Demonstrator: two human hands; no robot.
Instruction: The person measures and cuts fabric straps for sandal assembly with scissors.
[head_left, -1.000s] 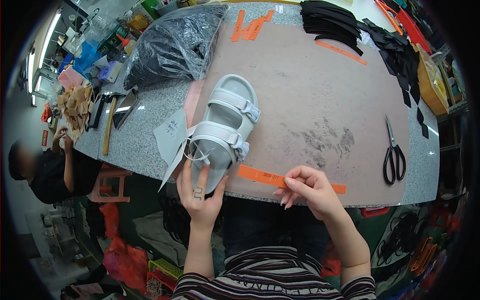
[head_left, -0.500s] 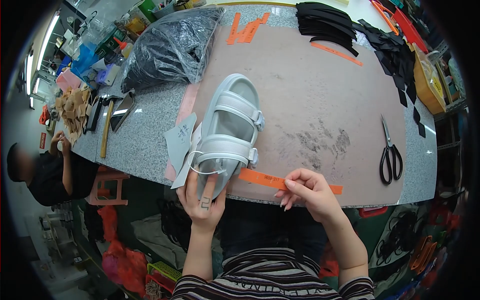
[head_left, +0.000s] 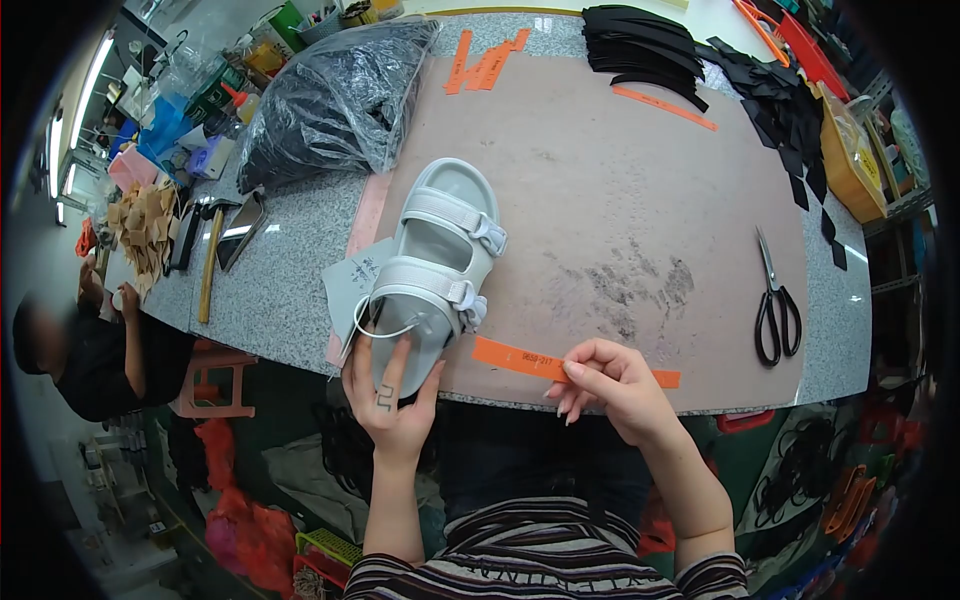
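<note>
A pale grey two-strap sandal (head_left: 425,280) with side buckles lies sole-down near the front left of the worn mat (head_left: 620,180). My left hand (head_left: 393,418) grips it at the heel, fingers over the footbed and thumb along the side. A white loop and a grey paper tag (head_left: 350,285) with handwriting hang at its left side. Between thumb and fingers, my right hand (head_left: 615,388) pinches an orange strip (head_left: 510,356) printed with numbers, close to the mat's front edge. The strip's ends show on both sides of the hand.
Black-handled scissors (head_left: 772,310) lie at the right. Behind are orange strips (head_left: 485,65), stacked black strips (head_left: 640,45) and a plastic bag (head_left: 335,105) of dark material. A hammer (head_left: 211,265) lies left, near a seated person (head_left: 110,350). A yellow bin (head_left: 850,160) stands far right.
The sandal and my left hand have shifted left, and the sandal has turned to show more of its buckled side. My right hand still pinches the orange strip, nearly in place.
</note>
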